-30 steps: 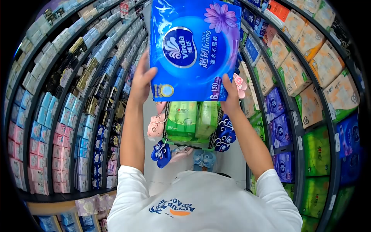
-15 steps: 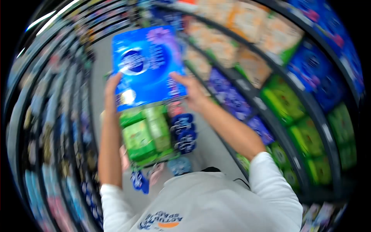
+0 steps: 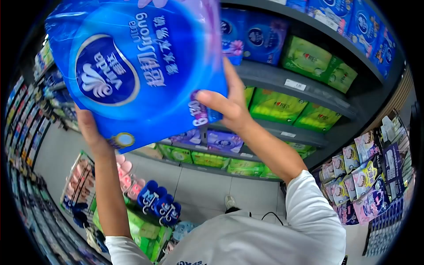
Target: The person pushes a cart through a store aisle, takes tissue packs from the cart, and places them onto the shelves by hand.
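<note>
A large blue pack of Vinda tissues [image 3: 150, 106], its white lettering running sideways, is held up in front of me and tilted. My left hand [image 3: 91, 131] grips the pack's lower left edge, mostly behind it. On the right edge, my right hand [image 3: 229, 104] is closed with the thumb pressed on the front face and the fingers partly hidden. The pack's top runs out of the frame. Behind it stands the shelf unit [image 3: 260, 70] with similar blue packs [image 3: 264, 37] on one shelf.
Green tissue packs [image 3: 278, 106] and purple packs [image 3: 225, 140] fill lower shelves. At lower left, a display rack holds pink slippers [image 3: 130, 181] and blue slippers [image 3: 159, 203], close to several green packs [image 3: 145, 227]. A rack of bagged goods [image 3: 357, 176] stands at right. Grey floor tiles [image 3: 198, 183] lie between.
The view has turned right, from down the aisle to facing the shelves. The blue pack is now higher and closer to the camera, still in both hands. The green packs appear lower left.
</note>
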Demonstrator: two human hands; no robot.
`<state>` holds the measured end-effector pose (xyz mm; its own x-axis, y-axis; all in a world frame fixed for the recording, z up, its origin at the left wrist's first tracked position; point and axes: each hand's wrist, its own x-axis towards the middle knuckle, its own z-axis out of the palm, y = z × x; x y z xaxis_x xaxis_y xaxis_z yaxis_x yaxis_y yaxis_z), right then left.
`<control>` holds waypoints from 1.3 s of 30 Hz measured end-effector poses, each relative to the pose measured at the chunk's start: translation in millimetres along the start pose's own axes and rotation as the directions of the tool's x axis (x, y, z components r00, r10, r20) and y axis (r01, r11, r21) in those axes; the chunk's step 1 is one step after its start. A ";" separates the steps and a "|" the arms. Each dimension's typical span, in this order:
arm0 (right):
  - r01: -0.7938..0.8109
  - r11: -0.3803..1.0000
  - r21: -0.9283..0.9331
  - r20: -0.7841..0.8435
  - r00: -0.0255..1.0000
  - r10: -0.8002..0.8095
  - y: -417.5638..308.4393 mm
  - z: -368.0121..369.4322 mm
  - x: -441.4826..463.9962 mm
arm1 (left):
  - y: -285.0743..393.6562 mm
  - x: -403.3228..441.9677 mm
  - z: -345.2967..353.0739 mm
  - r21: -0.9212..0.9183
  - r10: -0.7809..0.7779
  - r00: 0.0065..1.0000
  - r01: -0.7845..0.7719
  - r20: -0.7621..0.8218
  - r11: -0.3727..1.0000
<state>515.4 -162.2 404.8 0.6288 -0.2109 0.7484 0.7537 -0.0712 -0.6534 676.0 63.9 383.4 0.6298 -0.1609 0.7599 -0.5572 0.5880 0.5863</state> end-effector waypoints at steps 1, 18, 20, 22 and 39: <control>0.105 0.988 -0.115 0.017 0.994 -0.104 -11.1 -23.4 5.0 | -21.5 10.9 11.9 -0.005 0.050 0.995 -0.050 0.090 0.999; -0.035 0.432 -0.901 -0.065 0.996 -0.053 -60.9 -354.7 34.2 | -212.4 53.1 334.0 0.010 -0.100 0.923 0.104 0.373 0.995; -0.092 0.313 -0.945 -0.095 0.995 0.005 -56.4 -374.3 28.2 | -224.1 49.9 351.8 0.060 -0.163 0.906 0.151 0.390 0.987; -0.086 0.290 -0.953 -0.082 0.996 0.026 -44.6 -397.1 21.0 | -230.4 50.8 362.5 0.151 -0.180 0.896 0.128 0.406 0.980; -0.492 0.453 -0.743 -0.363 0.866 0.345 -0.4 -445.7 75.0 | -281.9 102.3 397.0 0.511 -0.395 0.844 0.174 0.363 0.842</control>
<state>477.1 -612.5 410.4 0.7354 -0.5606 0.3807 -0.1097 -0.6529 -0.7495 682.7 -433.0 407.3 0.5550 -0.6561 0.5113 -0.6360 0.0615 0.7692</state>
